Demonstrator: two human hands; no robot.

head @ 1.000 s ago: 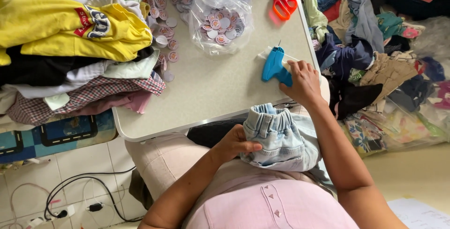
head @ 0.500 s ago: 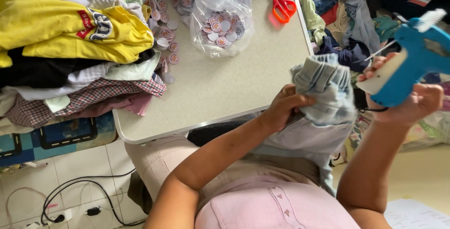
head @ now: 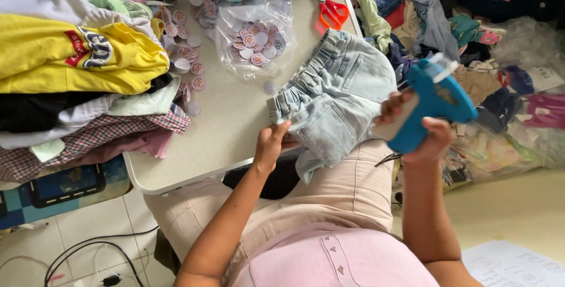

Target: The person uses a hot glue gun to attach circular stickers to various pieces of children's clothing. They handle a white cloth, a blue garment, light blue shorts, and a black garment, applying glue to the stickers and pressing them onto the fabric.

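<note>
Shorts [head: 335,96] lie between the hands, waistband toward the pinching left hand [head: 272,144]; right hand [head: 421,128] grips tagging gun [head: 432,102]

Both arms reach forward from the lap, elbows bent. Left hand [head: 272,144] is curled, fingers [head: 281,129] pinched shut in a grip. Right hand [head: 419,128] sits raised a bit higher, fingers wrapped tight, wrist cocked back.
</note>
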